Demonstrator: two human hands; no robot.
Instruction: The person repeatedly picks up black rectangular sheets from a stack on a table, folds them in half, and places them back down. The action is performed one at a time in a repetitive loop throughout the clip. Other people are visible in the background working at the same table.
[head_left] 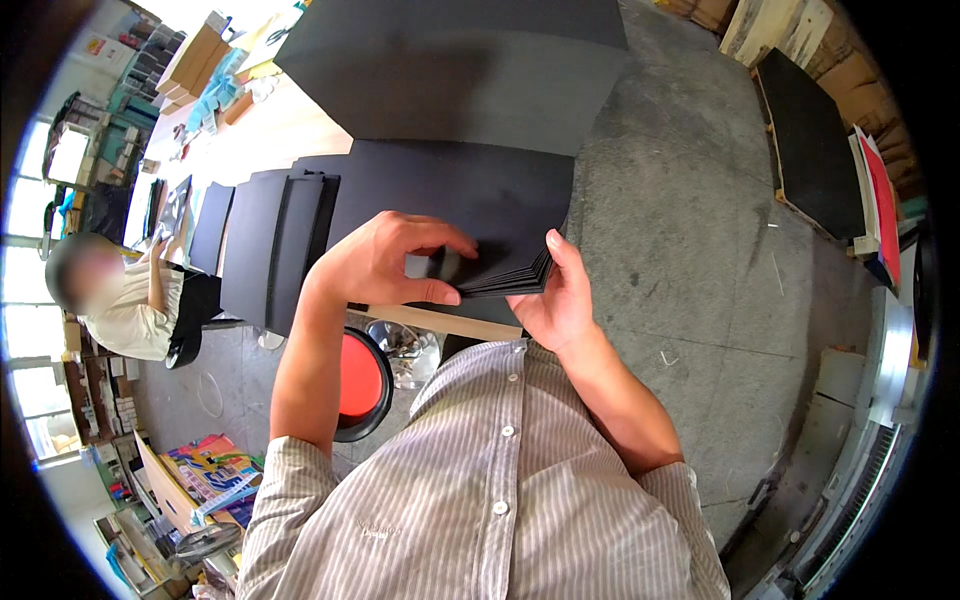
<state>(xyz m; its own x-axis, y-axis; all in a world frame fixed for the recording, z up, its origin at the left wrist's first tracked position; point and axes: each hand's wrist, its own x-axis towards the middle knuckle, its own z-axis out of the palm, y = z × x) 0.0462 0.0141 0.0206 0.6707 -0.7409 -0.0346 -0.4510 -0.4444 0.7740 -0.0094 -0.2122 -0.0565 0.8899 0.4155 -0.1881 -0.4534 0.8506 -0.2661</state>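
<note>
A stack of black sheets [460,190], perhaps card or board, lies at the near edge of the table. My right hand [562,300] grips its near right corner, thumb on top and fingers underneath. That corner bends upward and the layered edges fan apart. Over the near left part of the stack, my left hand [385,262] is open, its thumb at the near edge and its index finger stretched across the top sheet. Just beyond stands a large black panel or sheet [470,90]. More black pieces [265,240] lie in overlapping piles to the left.
A red round stool [362,375] with a black rim stands below the table's near edge [430,320]. At the left sits another person [135,300] at the same table. Cardboard boxes [195,60] rest at the far left. Dark panels [810,140] lie to the right on the concrete floor [690,220].
</note>
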